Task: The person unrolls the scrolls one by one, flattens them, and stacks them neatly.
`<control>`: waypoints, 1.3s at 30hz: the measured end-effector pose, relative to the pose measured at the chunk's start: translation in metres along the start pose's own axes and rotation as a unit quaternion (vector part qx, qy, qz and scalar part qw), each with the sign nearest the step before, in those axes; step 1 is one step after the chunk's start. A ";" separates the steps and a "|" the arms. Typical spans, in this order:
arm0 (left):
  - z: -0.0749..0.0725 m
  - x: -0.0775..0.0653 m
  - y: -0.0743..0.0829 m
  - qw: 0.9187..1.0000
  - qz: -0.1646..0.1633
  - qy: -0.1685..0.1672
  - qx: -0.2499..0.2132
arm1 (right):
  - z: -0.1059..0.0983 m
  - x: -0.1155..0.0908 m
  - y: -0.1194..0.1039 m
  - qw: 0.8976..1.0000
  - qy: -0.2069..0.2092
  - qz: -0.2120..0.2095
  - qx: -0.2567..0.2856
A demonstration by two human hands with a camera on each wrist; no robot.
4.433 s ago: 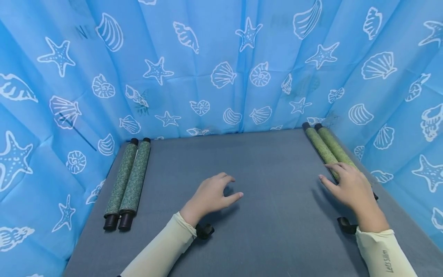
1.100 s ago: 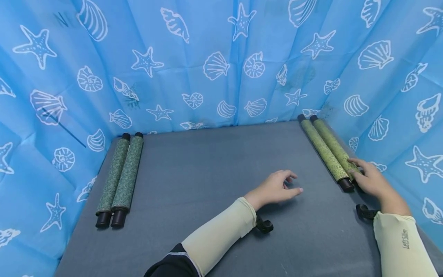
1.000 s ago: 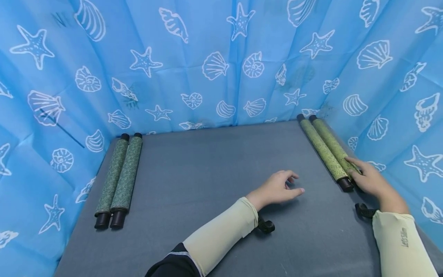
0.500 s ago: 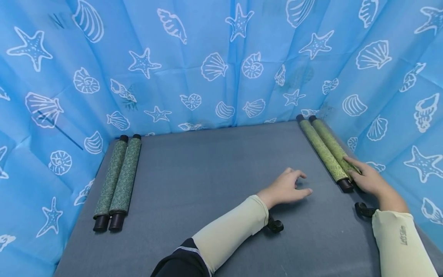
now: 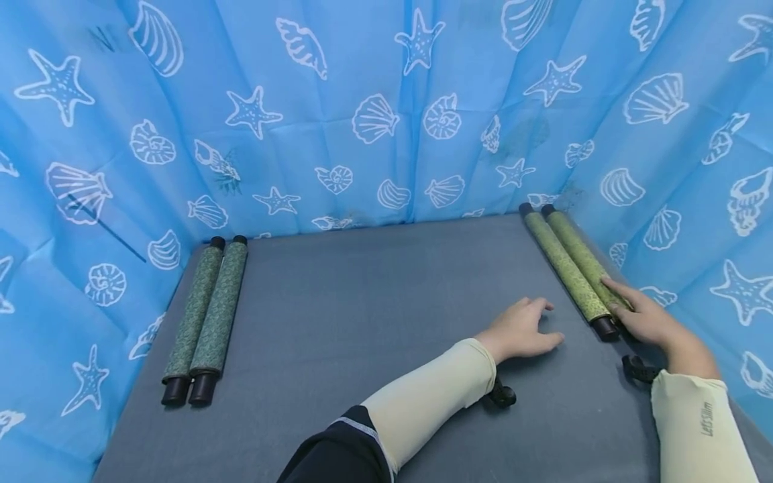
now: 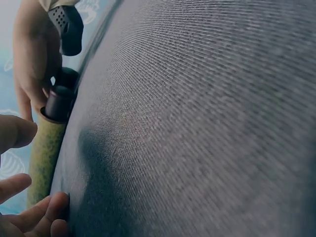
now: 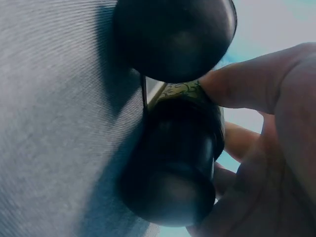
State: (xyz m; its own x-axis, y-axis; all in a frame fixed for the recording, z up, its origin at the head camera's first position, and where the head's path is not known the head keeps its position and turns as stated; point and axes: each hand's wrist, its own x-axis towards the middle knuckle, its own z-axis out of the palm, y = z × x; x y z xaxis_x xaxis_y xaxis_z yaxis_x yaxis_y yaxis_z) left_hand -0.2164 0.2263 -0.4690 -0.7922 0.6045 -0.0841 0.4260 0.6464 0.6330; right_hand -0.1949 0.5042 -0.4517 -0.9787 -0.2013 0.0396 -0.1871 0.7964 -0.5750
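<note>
In the head view, two yellow-green speckled rolls with dark end caps, like rolled scrolls, lie side by side at the table's right: an inner roll (image 5: 564, 268) and an outer roll (image 5: 582, 255). My right hand (image 5: 655, 325) grips the near end of the outer roll. The right wrist view has the thumb (image 7: 242, 84) on one side of it, fingers beyond, and the dark end cap (image 7: 168, 173) close up. My left hand (image 5: 519, 329) hovers over the table, left of the inner roll, holding nothing. Its fingers (image 6: 17, 133) are spread and loosely bent.
Two grey-green speckled rolls, an outer one (image 5: 194, 312) and an inner one (image 5: 222, 308), lie together at the left of the grey cloth-covered table (image 5: 374, 288). A blue curtain (image 5: 338, 134) with shell and starfish prints stands behind and at both sides.
My left hand has travelled right across the table toward the yellow-green rolls. Over the longer span, my right hand has moved right, onto the outer roll's near end. The rolls stay in place.
</note>
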 end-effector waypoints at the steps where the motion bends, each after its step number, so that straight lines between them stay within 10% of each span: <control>1: 0.001 0.001 0.001 1.000 -0.003 -0.002 -0.001 | -0.001 -0.001 0.000 1.000 -0.001 0.003 0.002; 20: 0.018 0.022 0.014 1.000 0.003 -0.014 0.019 | -0.003 -0.002 0.004 0.994 -0.057 0.095 -0.020; 39: 0.015 0.037 0.038 0.994 -0.016 -0.066 -0.088 | 0.004 0.001 0.006 0.999 -0.001 0.026 0.020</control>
State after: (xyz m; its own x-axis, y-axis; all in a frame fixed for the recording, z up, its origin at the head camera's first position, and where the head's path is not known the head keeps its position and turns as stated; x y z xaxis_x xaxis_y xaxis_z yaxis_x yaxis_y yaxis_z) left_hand -0.2234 0.2798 -0.4597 -0.7350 0.6484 -0.1985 0.3093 0.5811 0.7528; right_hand -0.1969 0.5066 -0.4580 -0.9868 -0.1619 0.0078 -0.1332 0.7827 -0.6080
